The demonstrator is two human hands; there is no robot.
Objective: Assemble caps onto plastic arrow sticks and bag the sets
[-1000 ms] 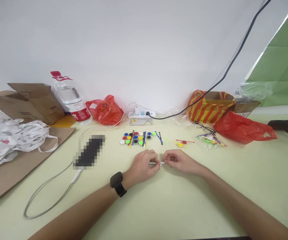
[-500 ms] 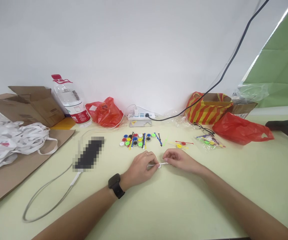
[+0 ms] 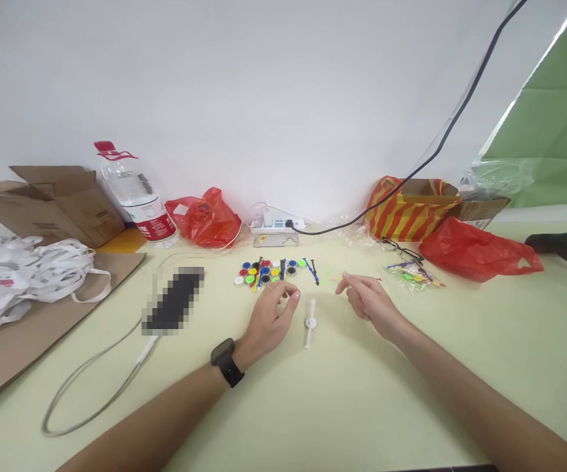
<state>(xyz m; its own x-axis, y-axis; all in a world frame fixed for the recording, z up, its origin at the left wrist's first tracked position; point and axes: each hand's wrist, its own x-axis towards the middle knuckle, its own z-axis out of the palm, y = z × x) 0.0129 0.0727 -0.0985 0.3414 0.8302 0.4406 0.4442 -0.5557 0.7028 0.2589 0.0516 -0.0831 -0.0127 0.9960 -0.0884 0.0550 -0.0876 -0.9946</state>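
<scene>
A white plastic stick with a round white disc at its middle (image 3: 311, 323) lies on the pale green table between my hands, pointing away from me. To its left rests my left hand (image 3: 267, 320), fingers curved and thumb apart, holding nothing; a black watch (image 3: 227, 360) is on that wrist. My right hand (image 3: 368, 303) is to the right of the stick, index finger stretched out and the other fingers bent, with nothing in it. Beyond my left hand are several coloured discs (image 3: 246, 273) and thin coloured sticks (image 3: 311, 271). My right hand partly hides a few yellow and red pieces.
A clear bag of coloured pieces (image 3: 415, 275) and glasses (image 3: 401, 250) lie right. Along the wall stand a bottle (image 3: 140, 200), red bags (image 3: 207, 219), a power strip (image 3: 276, 224) and a striped bag (image 3: 411, 210). A cable (image 3: 91, 419) loops at left beside a blurred dark object (image 3: 177, 301).
Both hands have let go of the white stick with its disc and moved apart. The stick now lies on the table, turned from crosswise to lengthwise.
</scene>
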